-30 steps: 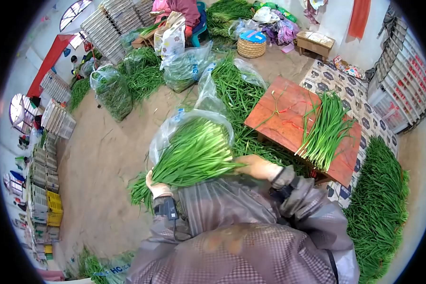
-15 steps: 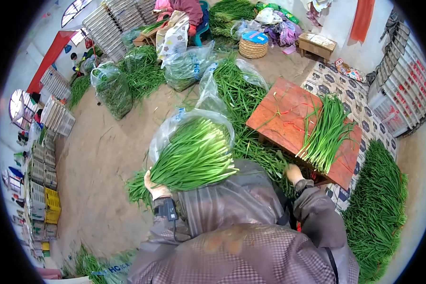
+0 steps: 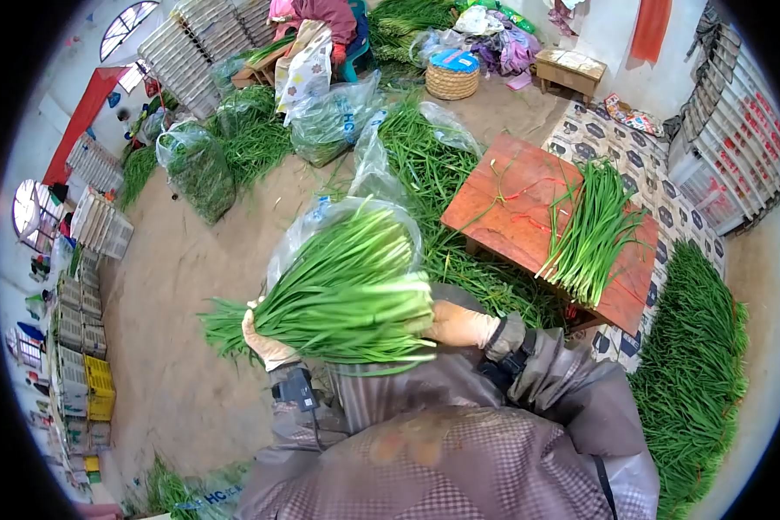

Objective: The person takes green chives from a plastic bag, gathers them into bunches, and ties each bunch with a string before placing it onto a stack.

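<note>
A large bunch of green chives (image 3: 347,286) lies across my lap, pale stem ends to the right and leaf tips to the left. My left hand (image 3: 267,342) is closed round its leafy end, thumb up against the leaves. At the pale ends, my right hand (image 3: 464,325) grips the lower stems, its fingertips partly hidden by them. Just beyond the bunch is an open clear plastic bag (image 3: 299,234). A smaller bunch of chives (image 3: 594,230) rests on the low red-brown table (image 3: 503,186) to my right.
Loose greens (image 3: 429,173) are heaped beside the table. A long pile of chives (image 3: 693,364) lies at far right, near stacked white crates (image 3: 737,139). Filled bags (image 3: 198,173) stand on the floor ahead, near a seated person (image 3: 329,26). Yellow crates (image 3: 100,386) stand at left.
My right hand has come from the greens beside the table to the stem ends of the bunch. My left hand has shifted slightly left and the bunch has spread lower over my lap.
</note>
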`<state>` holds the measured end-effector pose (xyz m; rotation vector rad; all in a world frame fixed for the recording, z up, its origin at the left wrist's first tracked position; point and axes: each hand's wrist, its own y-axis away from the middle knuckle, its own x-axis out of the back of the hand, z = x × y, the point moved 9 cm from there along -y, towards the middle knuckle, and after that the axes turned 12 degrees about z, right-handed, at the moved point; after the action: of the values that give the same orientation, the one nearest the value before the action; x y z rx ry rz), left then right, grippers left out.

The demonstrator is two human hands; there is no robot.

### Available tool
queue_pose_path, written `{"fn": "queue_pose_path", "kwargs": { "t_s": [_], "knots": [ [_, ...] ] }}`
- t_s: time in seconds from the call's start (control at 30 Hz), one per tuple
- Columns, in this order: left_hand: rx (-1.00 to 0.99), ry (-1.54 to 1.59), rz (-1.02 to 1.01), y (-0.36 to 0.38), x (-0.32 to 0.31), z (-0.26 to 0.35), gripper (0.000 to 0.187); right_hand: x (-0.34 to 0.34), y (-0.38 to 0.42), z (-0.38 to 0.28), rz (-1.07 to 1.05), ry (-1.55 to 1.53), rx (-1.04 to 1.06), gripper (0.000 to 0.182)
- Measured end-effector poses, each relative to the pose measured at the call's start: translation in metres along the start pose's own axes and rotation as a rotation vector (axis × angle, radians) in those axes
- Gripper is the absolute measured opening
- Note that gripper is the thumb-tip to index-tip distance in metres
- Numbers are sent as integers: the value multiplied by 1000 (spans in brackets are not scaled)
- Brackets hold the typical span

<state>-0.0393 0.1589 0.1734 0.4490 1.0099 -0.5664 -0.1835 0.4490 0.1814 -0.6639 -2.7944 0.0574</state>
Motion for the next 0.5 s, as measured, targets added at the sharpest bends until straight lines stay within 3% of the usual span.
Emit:
{"fn": "queue_pose_path", "kwargs": {
  "t_s": [0.03, 0.1, 0.17, 0.3, 0.33, 0.5],
  "knots": [
    [-5, 4, -10, 2, -8, 2, 19, -2, 6, 22, -16, -12, -149, 34],
    [-31, -34, -28, 6, -23, -4, 15, 19, 15, 17, 56, 75, 26, 28],
    [-14, -81, -102, -1, -18, -3, 16, 46, 35, 53, 92, -351, -422, 19],
    [-49, 18, -20, 10, -17, 2, 19, 77, 59, 99, 145, -418, -576, 20],
    [-69, 24, -9, 3, -6, 4, 19, 74, 51, 76, 172, -229, -590, 26],
    [-109, -8, -18, -3, -12, 7, 22, 0, 1, 19, 210, -445, -285, 25]
  ]
}}
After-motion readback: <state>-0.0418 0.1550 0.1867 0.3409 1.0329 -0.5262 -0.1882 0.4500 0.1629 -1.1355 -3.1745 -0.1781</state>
